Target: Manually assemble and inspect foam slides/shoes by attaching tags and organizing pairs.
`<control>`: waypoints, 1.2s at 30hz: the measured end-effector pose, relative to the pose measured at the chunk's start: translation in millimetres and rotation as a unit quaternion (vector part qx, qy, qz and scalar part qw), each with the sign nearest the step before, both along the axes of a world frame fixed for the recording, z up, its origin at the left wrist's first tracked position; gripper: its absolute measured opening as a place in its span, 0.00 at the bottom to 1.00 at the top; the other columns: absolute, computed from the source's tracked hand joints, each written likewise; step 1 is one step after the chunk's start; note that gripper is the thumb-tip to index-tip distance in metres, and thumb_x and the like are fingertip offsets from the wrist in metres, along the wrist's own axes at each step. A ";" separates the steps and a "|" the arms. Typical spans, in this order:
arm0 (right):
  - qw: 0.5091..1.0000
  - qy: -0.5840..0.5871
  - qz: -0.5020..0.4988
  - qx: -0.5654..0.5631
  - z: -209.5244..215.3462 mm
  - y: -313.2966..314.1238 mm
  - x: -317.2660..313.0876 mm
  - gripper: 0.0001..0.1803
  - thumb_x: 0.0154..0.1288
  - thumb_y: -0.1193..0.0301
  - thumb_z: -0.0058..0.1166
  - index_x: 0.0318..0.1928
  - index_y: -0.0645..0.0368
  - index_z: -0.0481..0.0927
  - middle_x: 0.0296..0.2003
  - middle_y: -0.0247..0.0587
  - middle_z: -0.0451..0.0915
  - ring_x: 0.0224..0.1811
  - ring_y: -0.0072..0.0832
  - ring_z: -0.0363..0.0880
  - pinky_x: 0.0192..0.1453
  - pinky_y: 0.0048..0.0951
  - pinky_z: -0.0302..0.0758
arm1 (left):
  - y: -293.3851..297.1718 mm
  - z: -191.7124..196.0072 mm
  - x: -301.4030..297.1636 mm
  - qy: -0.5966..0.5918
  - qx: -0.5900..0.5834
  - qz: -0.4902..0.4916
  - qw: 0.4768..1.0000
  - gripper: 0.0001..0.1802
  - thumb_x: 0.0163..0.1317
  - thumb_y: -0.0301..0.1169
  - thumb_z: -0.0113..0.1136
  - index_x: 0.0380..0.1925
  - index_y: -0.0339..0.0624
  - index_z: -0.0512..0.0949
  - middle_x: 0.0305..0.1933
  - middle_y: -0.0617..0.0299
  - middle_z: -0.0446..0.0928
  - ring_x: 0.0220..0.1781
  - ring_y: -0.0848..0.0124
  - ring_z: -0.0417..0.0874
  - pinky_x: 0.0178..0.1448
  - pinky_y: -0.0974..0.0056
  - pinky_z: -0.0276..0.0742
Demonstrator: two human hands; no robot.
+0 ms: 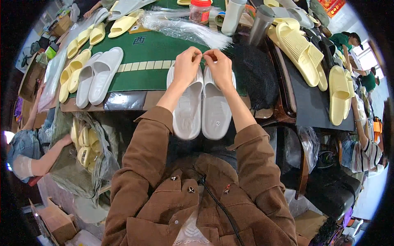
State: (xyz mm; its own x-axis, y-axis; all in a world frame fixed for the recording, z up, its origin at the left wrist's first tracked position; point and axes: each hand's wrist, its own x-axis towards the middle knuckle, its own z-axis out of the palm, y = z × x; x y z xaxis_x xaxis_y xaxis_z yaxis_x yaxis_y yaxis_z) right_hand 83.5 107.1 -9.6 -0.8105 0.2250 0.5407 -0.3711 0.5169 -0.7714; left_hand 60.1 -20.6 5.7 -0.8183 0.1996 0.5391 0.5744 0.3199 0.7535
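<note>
A pair of grey slide sandals (186,117) stands side by side in front of me, soles overhanging the table's near edge and toe straps away from me. Over the straps, my left hand (187,67) and my right hand (219,67) meet, thumb and finger of each pinched together. Whatever lies between the fingertips is too small to make out. Just beyond them is a bundle of thin clear-white plastic strands (209,37), partly in clear film. The green mat (139,84) beneath carries a row of cream tiles (143,66).
At left on the table are another grey pair (104,76) and several cream slides (78,67). A red-lidded jar (200,12) and a steel tumbler (261,24) stand at the back. Cream slides (301,53) lie right. Below left, a person's arm (51,158) reaches into a sack (69,168) of slides.
</note>
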 end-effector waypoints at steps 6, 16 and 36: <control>1.000 0.009 -0.015 -0.017 0.0 -2.8 0.2 0.05 0.58 0.78 0.55 0.35 0.64 0.81 0.32 0.47 0.81 0.32 0.37 0.81 0.39 0.33 0.77 | -0.8 -1.0 0.7 -0.059 -0.026 0.038 0.997 0.05 0.60 0.26 0.56 0.32 0.34 0.75 0.25 0.47 0.79 0.28 0.52 0.81 0.35 0.55 0.74; 0.998 0.024 -0.012 0.053 0.7 -1.7 -0.1 0.05 0.57 0.75 0.55 0.33 0.62 0.81 0.28 0.46 0.77 0.31 0.39 0.77 0.38 0.36 0.74 | 1.8 -11.2 -4.2 0.010 0.031 0.032 0.999 0.04 0.59 0.25 0.56 0.31 0.34 0.75 0.30 0.50 0.79 0.32 0.56 0.81 0.37 0.57 0.74; 0.997 0.034 -0.016 0.066 0.0 -1.5 -1.7 0.07 0.59 0.75 0.57 0.37 0.64 0.82 0.32 0.45 0.82 0.32 0.30 0.81 0.38 0.27 0.77 | 0.7 -9.5 -3.8 -0.034 -0.011 0.015 0.999 0.06 0.56 0.28 0.59 0.30 0.36 0.78 0.33 0.51 0.80 0.31 0.57 0.82 0.37 0.58 0.76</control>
